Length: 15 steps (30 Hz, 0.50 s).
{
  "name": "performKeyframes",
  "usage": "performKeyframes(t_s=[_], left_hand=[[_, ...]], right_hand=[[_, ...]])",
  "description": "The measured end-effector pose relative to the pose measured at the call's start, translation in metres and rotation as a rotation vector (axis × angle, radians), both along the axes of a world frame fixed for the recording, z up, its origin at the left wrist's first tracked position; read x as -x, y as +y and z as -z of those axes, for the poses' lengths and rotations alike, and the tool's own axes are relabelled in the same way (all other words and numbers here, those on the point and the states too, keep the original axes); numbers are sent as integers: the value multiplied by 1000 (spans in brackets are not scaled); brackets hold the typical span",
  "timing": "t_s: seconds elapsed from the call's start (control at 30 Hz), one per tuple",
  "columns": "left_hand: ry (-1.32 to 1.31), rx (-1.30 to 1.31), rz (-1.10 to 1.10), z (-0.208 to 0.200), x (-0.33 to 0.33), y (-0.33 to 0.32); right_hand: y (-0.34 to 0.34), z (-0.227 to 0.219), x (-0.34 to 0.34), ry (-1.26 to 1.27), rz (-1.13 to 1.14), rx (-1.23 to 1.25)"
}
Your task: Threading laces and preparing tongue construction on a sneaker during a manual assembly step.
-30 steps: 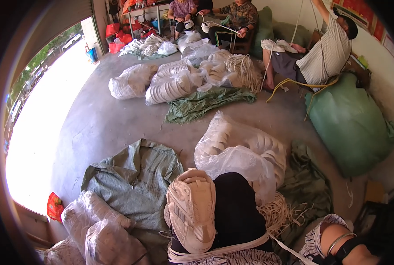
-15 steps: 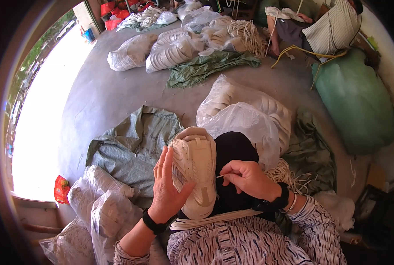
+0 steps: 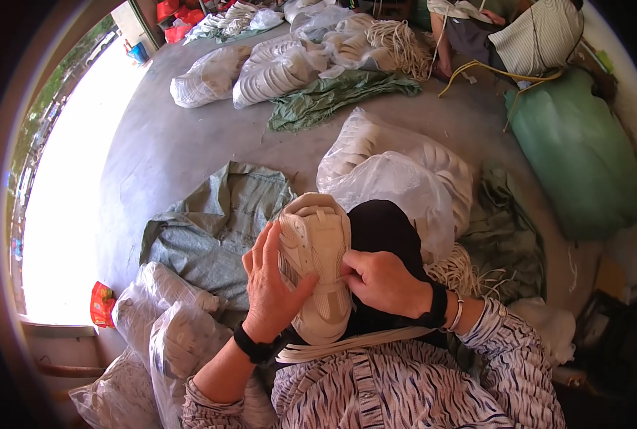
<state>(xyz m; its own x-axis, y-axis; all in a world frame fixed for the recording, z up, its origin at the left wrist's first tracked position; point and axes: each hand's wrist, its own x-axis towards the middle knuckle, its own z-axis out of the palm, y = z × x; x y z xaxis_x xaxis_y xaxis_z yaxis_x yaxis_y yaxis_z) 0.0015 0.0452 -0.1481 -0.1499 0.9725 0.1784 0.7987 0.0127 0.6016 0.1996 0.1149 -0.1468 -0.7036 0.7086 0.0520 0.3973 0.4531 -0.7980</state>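
Observation:
A cream sneaker [image 3: 325,247] rests on my dark-clothed lap, its heel pointing away from me and its toe toward my body. My left hand [image 3: 275,286] steadies it from the left, fingers along the side and thumb across the upper. At the shoe's right edge, my right hand [image 3: 390,282] pinches a thin pale shoelace, whose end is hidden by my fingers now. A row of cream laces [image 3: 357,349] lies across my lap, below the toe. Beside my right forearm is a loose bunch of similar laces [image 3: 461,275].
A clear bag of pale shoes [image 3: 397,168] stands beyond my knees. Plastic-wrapped bundles [image 3: 182,336] sit at left by a green woven sack [image 3: 218,214]. Farther off are more bagged shoes [image 3: 275,68], a full green sack [image 3: 583,154] and another person [image 3: 536,36].
My right hand has moved left, up against the sneaker's side, and the pale lace tip that stuck out from its fingers is now out of sight. The left hand keeps its hold.

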Motion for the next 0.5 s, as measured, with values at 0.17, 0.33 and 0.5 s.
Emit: performKeyframes(t_s=[0.17, 0.33, 0.5], left_hand=[[16, -1, 14, 0, 1, 4], [11, 10, 6, 2, 0, 2], [10, 21, 21, 2, 1, 2]], right_hand=[[3, 5, -1, -30, 10, 49], [2, 5, -4, 97, 2, 119], [1, 2, 0, 0, 19, 60]])
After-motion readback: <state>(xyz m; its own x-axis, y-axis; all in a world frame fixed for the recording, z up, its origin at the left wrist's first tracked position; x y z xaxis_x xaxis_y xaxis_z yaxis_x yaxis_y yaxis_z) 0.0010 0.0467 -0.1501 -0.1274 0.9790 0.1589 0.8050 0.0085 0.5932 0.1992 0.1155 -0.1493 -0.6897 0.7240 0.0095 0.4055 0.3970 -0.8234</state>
